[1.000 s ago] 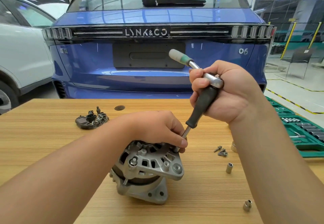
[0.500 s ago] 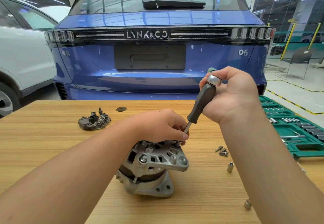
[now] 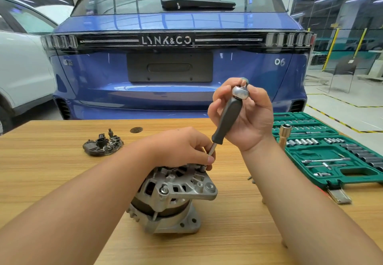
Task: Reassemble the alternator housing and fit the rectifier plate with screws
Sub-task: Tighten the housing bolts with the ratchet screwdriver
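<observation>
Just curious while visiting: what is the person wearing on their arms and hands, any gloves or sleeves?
Nothing shows on them: the left hand and right hand are bare, without gloves, rings or a watch. Both forearms are bare too; no sleeve reaches into view.

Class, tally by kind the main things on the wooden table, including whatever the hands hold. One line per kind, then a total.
Alternator: 1
Rectifier plate: 1
Black-handled driver: 1
Green socket-set case: 1
Total: 4
The small loose screws are mostly hidden behind the right arm, so they are not counted.
</observation>
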`<state>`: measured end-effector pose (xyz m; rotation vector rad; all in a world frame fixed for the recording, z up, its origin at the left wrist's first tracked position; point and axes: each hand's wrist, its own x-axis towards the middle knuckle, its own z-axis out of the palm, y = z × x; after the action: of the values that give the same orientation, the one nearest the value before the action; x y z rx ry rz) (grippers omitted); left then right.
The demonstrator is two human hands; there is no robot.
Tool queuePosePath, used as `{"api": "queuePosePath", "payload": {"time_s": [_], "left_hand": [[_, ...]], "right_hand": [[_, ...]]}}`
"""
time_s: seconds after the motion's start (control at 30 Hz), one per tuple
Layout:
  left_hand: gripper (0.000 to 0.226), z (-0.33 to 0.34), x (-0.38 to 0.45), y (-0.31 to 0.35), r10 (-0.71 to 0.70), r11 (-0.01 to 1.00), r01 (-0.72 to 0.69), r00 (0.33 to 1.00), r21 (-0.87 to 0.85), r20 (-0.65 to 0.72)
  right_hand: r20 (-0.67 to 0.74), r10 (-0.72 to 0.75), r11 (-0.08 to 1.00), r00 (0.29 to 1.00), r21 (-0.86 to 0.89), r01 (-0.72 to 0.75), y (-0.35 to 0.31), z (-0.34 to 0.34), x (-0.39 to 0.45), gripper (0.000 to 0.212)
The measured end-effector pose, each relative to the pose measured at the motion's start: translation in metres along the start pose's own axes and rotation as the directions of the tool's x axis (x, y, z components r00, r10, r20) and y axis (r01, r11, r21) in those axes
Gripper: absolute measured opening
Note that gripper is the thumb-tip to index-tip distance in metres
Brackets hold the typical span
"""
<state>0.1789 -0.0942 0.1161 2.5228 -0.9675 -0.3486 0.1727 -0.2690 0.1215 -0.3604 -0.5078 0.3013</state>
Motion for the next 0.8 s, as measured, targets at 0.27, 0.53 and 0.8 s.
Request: {"api": "queuePosePath", "payload": {"time_s": [0.27,0.53,0.8], "left_hand": [[0.02,0.001,0.001,0.0,-0.015,1.0,0.015,1.0,-0.025,-0.016],[0.023,0.002,0.002,0.003,-0.053,0.997,0.051,0.997,-0.06,-0.046],[0.025,0.003,0.005,0.002,-0.099,0.994,0.096,0.994,-0.056,-0.046]], "right_hand": [[-0.002,-0.103,0.995,0.995,0.0,0.103,0.006,-0.004,0.002,0.029],[0.278,-0.814,0.009,0.51,-0.872,0.489,0.034,0.007,0.005,0.028],[0.025,-0.756,0.349,0.654,-0.83,0.435,0.037,0.001,0.003,0.011]]}}
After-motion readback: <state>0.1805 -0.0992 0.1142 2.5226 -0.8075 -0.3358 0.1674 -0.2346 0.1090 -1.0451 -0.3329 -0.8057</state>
